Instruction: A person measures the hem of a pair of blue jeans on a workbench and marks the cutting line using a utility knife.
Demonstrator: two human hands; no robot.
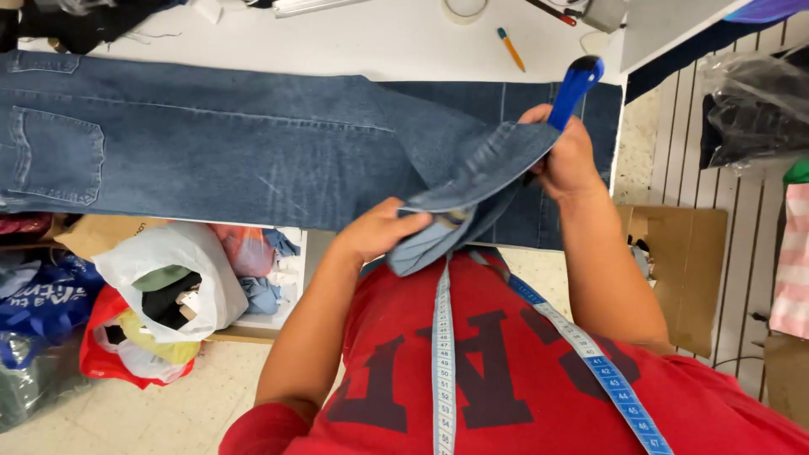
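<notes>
Now I hold the jeans (211, 152) by one leg end, and both hands are clamped on it. The jeans lie flat across the table (354, 38), long axis running left to right in front of me, waistband and back pocket far to the left of the hem, leg end at the right by the table's corner. That leg end, the hem (472, 181), is lifted off the table and folded toward my chest.

My left hand (379, 229) pinches the near fold of the hem, fingers closed over the cloth, just below and left of it. My right hand (566, 160) grips the far side of the hem, up and to the right, and is also closed round a blue-handled tool (573, 88) that sticks up away from me; I cannot tell its working end, which the denim hides. Both hands sit about equally close to the hem, with the fold stretched between them.

A tape measure (442, 354) hangs round my neck below the hem. A pencil (510, 48) lies on the table beyond the hem, well apart from it. Bags (168, 286) of cloth sit on the floor to the left, under the table's edge.
</notes>
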